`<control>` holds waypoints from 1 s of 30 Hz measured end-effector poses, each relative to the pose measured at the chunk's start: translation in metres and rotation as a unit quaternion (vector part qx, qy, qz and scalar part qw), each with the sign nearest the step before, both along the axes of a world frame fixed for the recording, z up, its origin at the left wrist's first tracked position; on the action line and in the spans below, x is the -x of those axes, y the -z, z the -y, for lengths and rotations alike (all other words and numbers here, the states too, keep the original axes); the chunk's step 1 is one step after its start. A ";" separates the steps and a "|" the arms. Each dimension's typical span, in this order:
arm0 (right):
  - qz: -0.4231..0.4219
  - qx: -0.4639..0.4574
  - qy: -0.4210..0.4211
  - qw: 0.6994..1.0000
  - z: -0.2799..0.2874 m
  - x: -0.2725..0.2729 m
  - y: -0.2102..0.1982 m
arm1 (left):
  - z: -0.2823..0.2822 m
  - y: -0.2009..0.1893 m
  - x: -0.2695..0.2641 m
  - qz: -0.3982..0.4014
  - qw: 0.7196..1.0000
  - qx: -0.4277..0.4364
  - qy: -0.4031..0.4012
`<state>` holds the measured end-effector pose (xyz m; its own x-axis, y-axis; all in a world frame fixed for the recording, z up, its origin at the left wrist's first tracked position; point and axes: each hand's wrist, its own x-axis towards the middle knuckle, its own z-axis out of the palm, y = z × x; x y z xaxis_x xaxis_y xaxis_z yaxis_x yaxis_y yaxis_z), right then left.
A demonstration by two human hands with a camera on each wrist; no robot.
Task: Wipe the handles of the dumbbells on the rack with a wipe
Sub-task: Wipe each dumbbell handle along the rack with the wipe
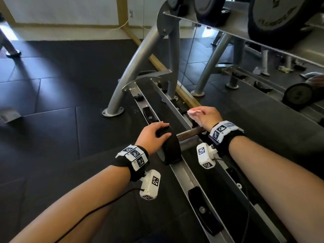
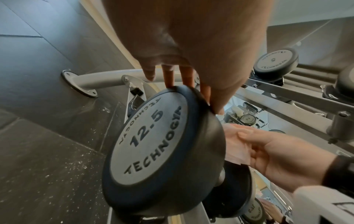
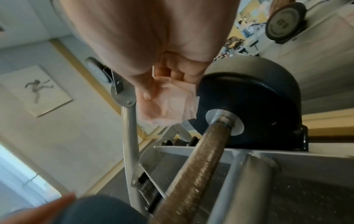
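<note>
A black dumbbell marked 12.5 [image 2: 153,144] lies across the rails of the lower rack tier [image 1: 180,171]. My left hand [image 1: 162,128] rests on top of its near weight head [image 1: 171,151], fingers [image 2: 186,78] laid over the rim. Its knurled metal handle [image 1: 189,133] is bare between the two heads. My right hand [image 1: 201,114] hovers just above the handle's far end and grips a folded pink wipe [image 1: 193,112]. In the right wrist view the wipe [image 3: 172,103] hangs beside the far weight head [image 3: 258,113], above the handle [image 3: 201,166], not touching it.
Empty black cradles [image 1: 149,114] sit along the lower rails ahead of and behind the dumbbell. The grey rack leg [image 1: 136,67] rises ahead. An upper tier carries large dumbbells [image 1: 277,20] at top right. A mirror [image 1: 210,58] stands behind the rack. Dark rubber floor lies to the left.
</note>
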<state>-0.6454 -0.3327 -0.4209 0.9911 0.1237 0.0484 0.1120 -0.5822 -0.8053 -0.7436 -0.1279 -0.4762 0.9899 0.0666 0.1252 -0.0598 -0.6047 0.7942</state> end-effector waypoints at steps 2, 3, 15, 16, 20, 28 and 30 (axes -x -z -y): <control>0.015 0.066 -0.015 0.998 -0.002 -0.002 0.014 | 0.001 0.004 0.001 0.011 1.000 0.010 0.002; 0.024 0.110 -0.023 0.993 -0.003 -0.002 0.023 | 0.001 0.004 0.002 0.012 1.000 0.013 0.001; -0.036 0.150 -0.144 0.978 -0.008 0.028 0.066 | 0.002 0.015 -0.001 -0.006 0.997 0.071 -0.020; -0.072 0.084 -0.145 0.983 -0.006 0.023 0.059 | 0.001 0.014 -0.001 -0.011 0.997 0.075 -0.019; 0.008 0.021 -0.040 0.999 0.004 0.010 0.038 | 0.001 0.012 0.000 -0.020 0.996 0.086 -0.018; -0.019 0.199 -0.053 0.978 -0.012 0.045 0.070 | 0.000 0.014 -0.001 -0.031 0.996 0.086 -0.014; -0.014 0.145 -0.070 0.987 -0.016 0.056 0.071 | 0.000 0.016 -0.002 -0.030 0.996 0.080 -0.015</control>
